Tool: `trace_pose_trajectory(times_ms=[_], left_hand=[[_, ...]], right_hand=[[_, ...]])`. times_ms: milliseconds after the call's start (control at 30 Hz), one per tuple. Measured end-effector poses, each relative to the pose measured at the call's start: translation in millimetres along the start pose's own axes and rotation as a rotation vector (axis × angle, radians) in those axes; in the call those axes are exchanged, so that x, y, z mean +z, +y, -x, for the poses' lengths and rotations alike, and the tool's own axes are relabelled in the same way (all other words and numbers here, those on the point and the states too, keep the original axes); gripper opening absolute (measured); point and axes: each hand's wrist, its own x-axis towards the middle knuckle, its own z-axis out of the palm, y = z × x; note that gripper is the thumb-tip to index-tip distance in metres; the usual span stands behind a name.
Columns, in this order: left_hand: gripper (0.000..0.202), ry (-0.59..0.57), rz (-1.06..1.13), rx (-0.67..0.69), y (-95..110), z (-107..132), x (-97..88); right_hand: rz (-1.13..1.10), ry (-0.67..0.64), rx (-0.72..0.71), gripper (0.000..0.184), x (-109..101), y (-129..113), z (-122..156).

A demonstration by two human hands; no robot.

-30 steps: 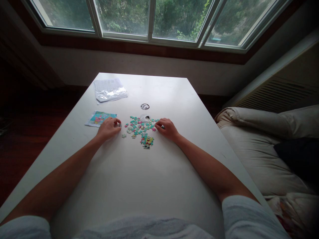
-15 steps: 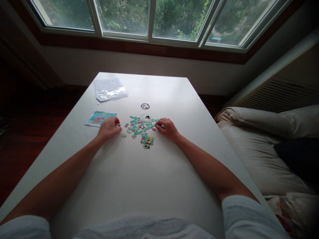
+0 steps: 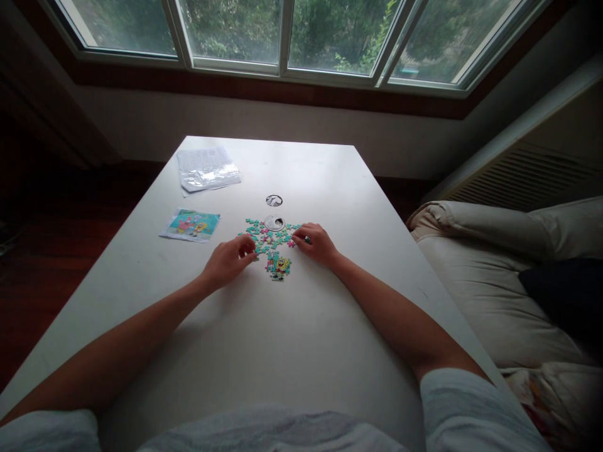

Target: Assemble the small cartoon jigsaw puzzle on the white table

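My left hand (image 3: pixel 230 258) is at the left edge of a pile of loose jigsaw pieces (image 3: pixel 268 238), its fingers curled in a pinch. A puzzle piece seems to be at those fingertips, mostly hidden. On the pile's right side rests my right hand (image 3: pixel 316 243), thumb and fingers bent together, with a bit of teal puzzle piece showing between them. Just below the pile lies a small joined section of puzzle (image 3: pixel 278 266) with a yellow cartoon figure. The loose pieces are mostly teal, some pink.
A colourful picture packet (image 3: pixel 191 225) lies left of the pile. Farther back on the white table (image 3: pixel 264 351) is a clear plastic sleeve with paper (image 3: pixel 208 169). Two round metal fittings (image 3: pixel 274 201) sit in the tabletop. A cushioned sofa (image 3: pixel 475 282) stands to the right.
My left hand has moved right and slightly toward me, from beside the picture packet to the pile's edge, uncovering the packet. My right hand has stayed in place.
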Motion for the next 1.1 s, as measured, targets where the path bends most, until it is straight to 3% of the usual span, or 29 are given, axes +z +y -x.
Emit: trace_pose_trajectory(times_ms=[200, 733, 933, 1100], left_hand=[[0.008, -0.108, -0.043, 0.076, 25, 13, 23.2], [0.009, -0.066, -0.206, 0.181, 23, 19, 35.1], [0.02, -0.046, -0.284, 0.24, 17, 26, 35.1], [0.017, -0.061, -0.336, 0.28, 17, 29, 34.8]], right_hand=[[0.002, -0.014, 0.008, 0.018, 0, 0, 0], [0.013, -0.034, -0.012, 0.018, -1, -2, 0], [0.05, -0.153, -0.159, 0.019, -4, -18, 2], [0.098, -0.278, -0.274, 0.026, -3, -33, 2]])
